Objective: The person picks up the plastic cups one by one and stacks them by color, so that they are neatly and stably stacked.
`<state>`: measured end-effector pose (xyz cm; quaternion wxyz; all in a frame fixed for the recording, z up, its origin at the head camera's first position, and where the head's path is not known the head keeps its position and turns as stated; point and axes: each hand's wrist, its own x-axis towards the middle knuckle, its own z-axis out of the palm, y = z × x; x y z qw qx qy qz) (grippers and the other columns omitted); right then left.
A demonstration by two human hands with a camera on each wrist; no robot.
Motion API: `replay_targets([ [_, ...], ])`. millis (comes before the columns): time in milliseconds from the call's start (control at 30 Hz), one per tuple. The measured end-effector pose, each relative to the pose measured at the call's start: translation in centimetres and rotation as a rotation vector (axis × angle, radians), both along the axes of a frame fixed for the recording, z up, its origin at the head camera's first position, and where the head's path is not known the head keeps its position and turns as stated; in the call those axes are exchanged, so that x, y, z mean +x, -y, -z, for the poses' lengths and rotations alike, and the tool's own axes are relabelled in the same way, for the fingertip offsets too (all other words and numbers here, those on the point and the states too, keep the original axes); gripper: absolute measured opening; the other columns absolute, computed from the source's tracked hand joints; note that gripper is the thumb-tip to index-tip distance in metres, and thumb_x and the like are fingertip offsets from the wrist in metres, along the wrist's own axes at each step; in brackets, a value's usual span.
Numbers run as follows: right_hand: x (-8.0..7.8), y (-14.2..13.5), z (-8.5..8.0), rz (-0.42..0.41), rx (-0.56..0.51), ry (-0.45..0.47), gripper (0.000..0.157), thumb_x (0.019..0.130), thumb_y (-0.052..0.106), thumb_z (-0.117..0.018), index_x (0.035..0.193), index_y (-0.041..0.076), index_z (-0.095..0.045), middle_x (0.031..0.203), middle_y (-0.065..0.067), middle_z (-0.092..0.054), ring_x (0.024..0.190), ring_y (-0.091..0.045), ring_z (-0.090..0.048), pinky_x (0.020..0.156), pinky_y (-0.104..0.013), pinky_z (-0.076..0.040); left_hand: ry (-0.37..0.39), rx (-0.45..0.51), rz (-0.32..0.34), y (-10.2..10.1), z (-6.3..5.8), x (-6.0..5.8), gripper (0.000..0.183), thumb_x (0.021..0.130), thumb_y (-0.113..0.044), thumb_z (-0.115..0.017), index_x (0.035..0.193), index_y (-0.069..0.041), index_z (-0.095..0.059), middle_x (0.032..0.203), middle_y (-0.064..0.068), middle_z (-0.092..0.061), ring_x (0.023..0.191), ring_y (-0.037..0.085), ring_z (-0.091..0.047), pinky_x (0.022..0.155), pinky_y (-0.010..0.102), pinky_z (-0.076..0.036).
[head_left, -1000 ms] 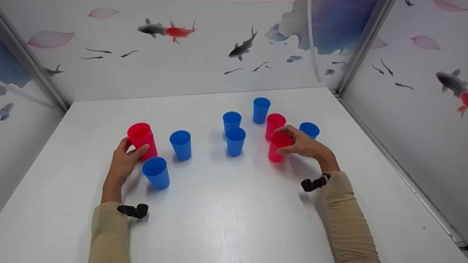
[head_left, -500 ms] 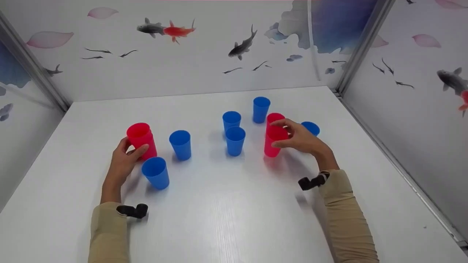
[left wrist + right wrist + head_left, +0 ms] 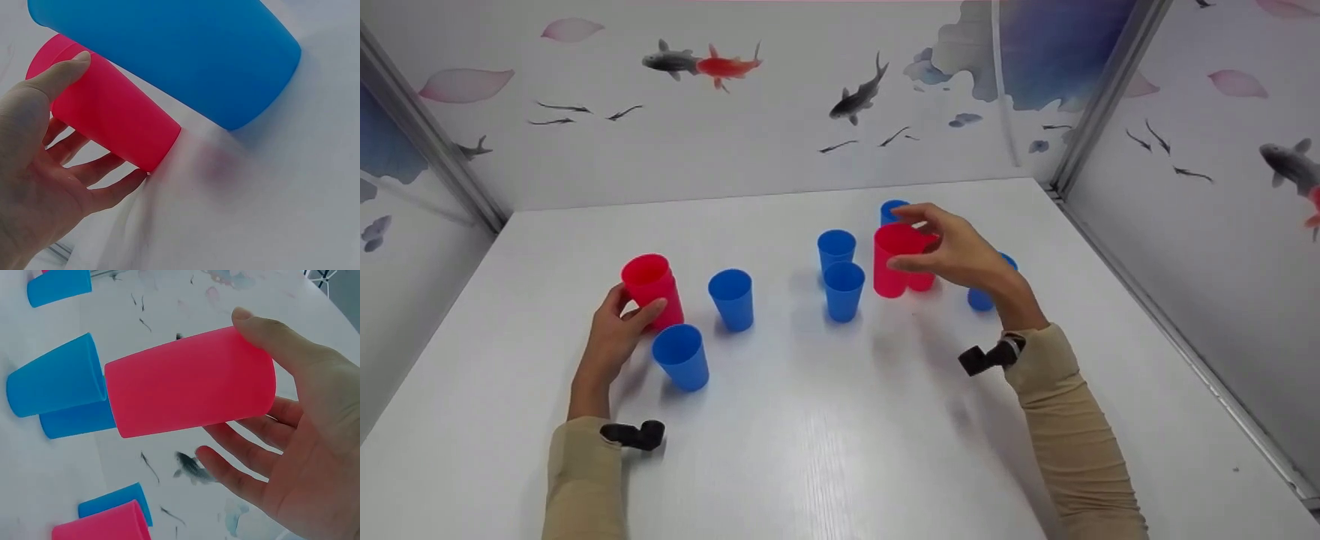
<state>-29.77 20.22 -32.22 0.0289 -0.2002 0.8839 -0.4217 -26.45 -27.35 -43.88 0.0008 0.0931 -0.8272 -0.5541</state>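
My left hand (image 3: 615, 337) grips a red cup stack (image 3: 649, 281) at the left; a second rim line shows below the top one. In the left wrist view the thumb lies on the near side of the stack and the fingers behind it. A blue cup (image 3: 680, 364) stands just in front of it. My right hand (image 3: 966, 251) holds a red cup (image 3: 888, 271) by its upper part, raised off the table. In the right wrist view this red cup (image 3: 191, 382) is apart from the tabletop. Partly hidden behind it stands another red cup (image 3: 921, 283).
A blue cup (image 3: 731, 300) stands right of the red stack. Near the middle, a blue cup (image 3: 843, 294) overlaps another blue cup (image 3: 836, 244) behind. A far blue cup (image 3: 893, 210) and one blue cup (image 3: 981, 300) by my right wrist are partly covered. Walls surround the white table (image 3: 810, 450).
My right hand has lifted the front red cup and carried it left and away from me, past the other red cup. The left hand and its stack have stayed in place.
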Motion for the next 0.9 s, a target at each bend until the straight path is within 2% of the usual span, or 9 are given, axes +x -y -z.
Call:
replay_targets([
  [267, -0.4, 2.7, -2.5, 0.006, 0.003, -0.023, 0.076, 0.080, 0.027, -0.085, 0.146, 0.015, -0.048, 0.137, -0.009, -0.057, 0.123, -0.027, -0.056, 0.092, -0.041, -0.059, -0.008, 0.001, 0.005, 0.2, -0.1, 0.3, 0.095, 0.094, -0.042, -0.068, 0.162, -0.018, -0.008, 0.168, 0.012, -0.020, 0.149, 0.040, -0.032, 0.118, 0.052, -0.038],
  [667, -1.8, 8.7, -4.0, -0.081, -0.087, -0.012, 0.073, 0.080, 0.028, -0.084, 0.143, 0.015, -0.049, 0.140, -0.006, -0.055, 0.126, -0.022, -0.052, 0.093, -0.039, -0.058, -0.010, -0.002, 0.003, 0.2, 0.0, 0.4, 0.098, 0.093, -0.045, -0.069, 0.162, -0.017, -0.007, 0.168, 0.011, -0.019, 0.150, 0.040, -0.031, 0.118, 0.050, -0.038],
  [900, -2.5, 13.0, -4.8, -0.074, -0.121, 0.013, 0.075, 0.081, 0.029, -0.083, 0.146, 0.016, -0.047, 0.142, -0.005, -0.053, 0.128, -0.022, -0.051, 0.092, -0.034, -0.058, -0.022, 0.007, 0.013, 0.1, 0.0, 0.1, 0.100, 0.090, -0.050, -0.070, 0.162, -0.016, -0.009, 0.167, 0.013, -0.021, 0.150, 0.039, -0.031, 0.118, 0.051, -0.038],
])
